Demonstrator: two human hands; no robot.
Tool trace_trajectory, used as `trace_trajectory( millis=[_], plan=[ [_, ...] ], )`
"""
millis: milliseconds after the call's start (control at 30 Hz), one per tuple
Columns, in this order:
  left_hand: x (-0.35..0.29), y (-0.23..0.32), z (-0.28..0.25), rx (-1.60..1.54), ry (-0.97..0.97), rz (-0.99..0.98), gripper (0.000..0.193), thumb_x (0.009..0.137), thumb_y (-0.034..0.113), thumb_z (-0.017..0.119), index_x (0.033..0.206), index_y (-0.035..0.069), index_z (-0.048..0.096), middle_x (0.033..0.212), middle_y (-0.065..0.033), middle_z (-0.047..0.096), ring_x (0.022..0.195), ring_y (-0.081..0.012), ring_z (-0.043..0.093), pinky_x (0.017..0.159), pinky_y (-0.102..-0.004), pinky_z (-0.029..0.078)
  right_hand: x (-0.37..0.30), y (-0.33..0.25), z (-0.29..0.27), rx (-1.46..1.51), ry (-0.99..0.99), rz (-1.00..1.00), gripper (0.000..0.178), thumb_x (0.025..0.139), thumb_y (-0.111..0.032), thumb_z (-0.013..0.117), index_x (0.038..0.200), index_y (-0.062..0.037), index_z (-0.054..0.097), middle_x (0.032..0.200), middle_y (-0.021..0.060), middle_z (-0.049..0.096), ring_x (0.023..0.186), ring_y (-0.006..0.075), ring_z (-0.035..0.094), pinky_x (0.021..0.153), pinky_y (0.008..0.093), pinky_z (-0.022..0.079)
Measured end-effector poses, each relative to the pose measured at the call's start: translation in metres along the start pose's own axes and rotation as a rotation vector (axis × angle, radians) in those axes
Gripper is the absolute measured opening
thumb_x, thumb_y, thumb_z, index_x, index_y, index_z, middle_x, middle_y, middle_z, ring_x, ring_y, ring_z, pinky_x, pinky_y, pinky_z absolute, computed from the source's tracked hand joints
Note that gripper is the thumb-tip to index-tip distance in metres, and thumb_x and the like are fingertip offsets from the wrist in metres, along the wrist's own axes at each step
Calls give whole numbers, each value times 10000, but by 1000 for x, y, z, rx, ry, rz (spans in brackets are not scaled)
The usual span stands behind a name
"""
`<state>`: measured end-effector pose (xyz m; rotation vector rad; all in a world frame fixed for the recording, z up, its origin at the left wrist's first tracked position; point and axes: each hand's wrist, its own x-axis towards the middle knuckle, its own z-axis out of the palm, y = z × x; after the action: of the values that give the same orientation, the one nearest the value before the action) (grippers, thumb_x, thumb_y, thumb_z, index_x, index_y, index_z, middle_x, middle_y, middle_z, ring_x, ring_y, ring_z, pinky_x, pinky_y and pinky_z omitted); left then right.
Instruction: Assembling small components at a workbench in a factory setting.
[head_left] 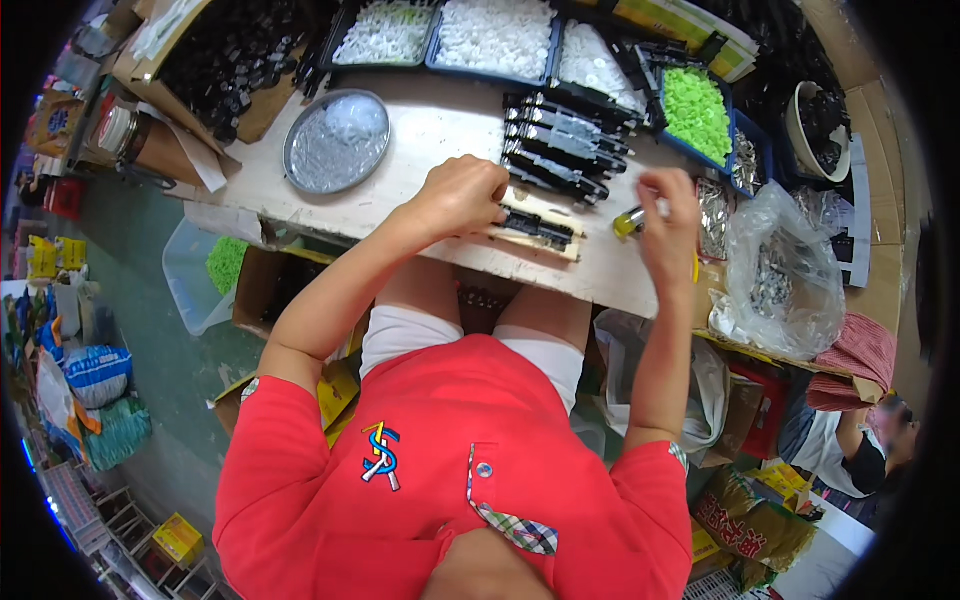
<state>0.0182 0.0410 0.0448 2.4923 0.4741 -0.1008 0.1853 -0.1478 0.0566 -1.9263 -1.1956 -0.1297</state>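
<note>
On the near part of the white worktable (425,120), a pale wooden block (574,250) cradles a long black plastic part (540,229). My left hand (458,197) has its fingers curled closed at the left end of that part, and its fingertips are partly hidden. To the right, my right hand (670,222) is raised with bent fingers and slightly blurred. A short tool with a yellow handle (628,222) juts from its left side. Something small and pale shows at its fingertips, too small to name. Several similar black parts (562,140) lie stacked just beyond the block.
A round metal tin (336,142) stands at left. Blue trays of white pieces (494,38) and green pieces (697,115) line the back. A clear plastic bag of small metal parts (778,285) sits at right. A cardboard box of black pieces (235,60) is far left.
</note>
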Motion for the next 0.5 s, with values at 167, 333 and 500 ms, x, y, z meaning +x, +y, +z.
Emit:
trace_trajectory(
  millis=[167, 333, 500],
  plan=[
    [57, -4, -28, -125, 303, 225, 172, 680, 143, 706, 806, 41, 651, 709, -109, 625, 630, -198, 598, 581, -307, 462, -18, 93, -67, -530, 8, 191, 78, 777, -44, 567, 850, -29, 589, 840, 143, 568, 770, 331, 560, 670, 406, 442],
    [145, 4, -51, 196, 500, 267, 180, 682, 80, 627, 856, 66, 670, 776, -144, 629, 743, -309, 609, 676, -387, 478, -21, 119, -65, -815, -177, 363, 146, 754, -101, 600, 883, -34, 594, 889, 197, 570, 821, 387, 569, 702, 462, 452],
    [182, 34, -50, 383, 292, 223, 246, 634, 2, 569, 848, 72, 667, 840, -180, 632, 827, -349, 611, 695, -426, 485, -9, 111, -61, -793, -182, 456, 131, 738, -78, 596, 860, -33, 608, 901, 168, 593, 856, 373, 561, 719, 445, 443]
  ],
)
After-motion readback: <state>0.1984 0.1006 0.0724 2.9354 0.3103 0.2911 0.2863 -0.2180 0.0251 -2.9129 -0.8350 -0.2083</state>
